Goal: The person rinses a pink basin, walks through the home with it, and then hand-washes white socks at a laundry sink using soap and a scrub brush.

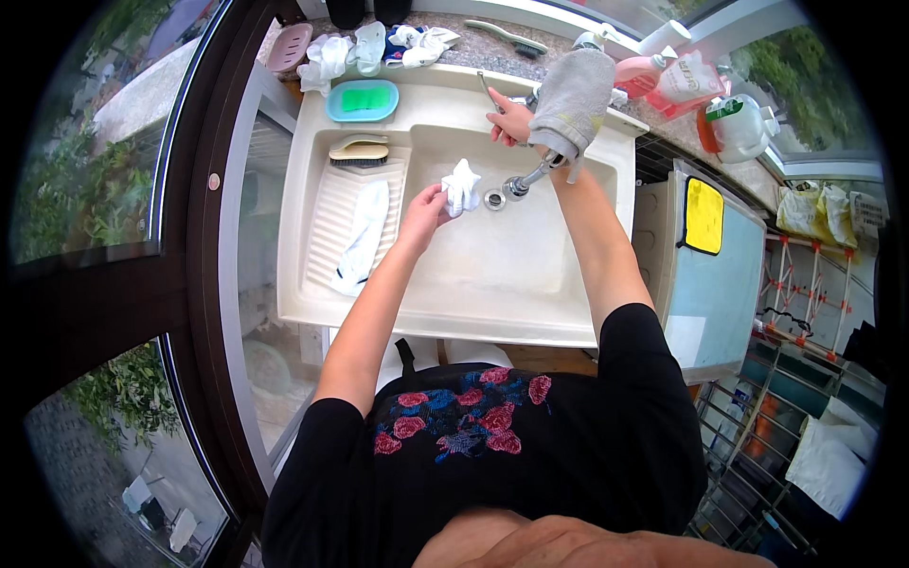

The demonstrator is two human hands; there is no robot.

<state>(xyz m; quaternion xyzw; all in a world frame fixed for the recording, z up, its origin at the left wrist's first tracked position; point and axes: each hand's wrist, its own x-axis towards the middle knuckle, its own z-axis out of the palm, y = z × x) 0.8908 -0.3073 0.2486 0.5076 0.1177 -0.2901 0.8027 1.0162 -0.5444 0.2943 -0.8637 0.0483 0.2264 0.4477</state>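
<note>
My left hand (425, 215) grips a bunched white sock-like cloth (461, 187) above the sink basin (490, 277), left of the drain (495, 199). At the back of the sink, my right hand (511, 119) is by the metal tap lever (489, 86), its fingers apart and seeming to touch it. A grey towel (577, 96) drapes over the tap and hides part of my right wrist. Below the towel the chrome spout (517, 186) points into the basin. A white sock (364, 234) lies flat on the ribbed washboard (321, 245) at left.
A scrub brush (358, 149) lies at the washboard's top. Behind it sits green soap (366, 99) in a blue dish (332, 108). Small garments (424, 45) and a long-handled brush (508, 38) lie on the ledge. Bottles (738, 128) stand right, above a washing machine (717, 298) bearing a yellow cloth (704, 215).
</note>
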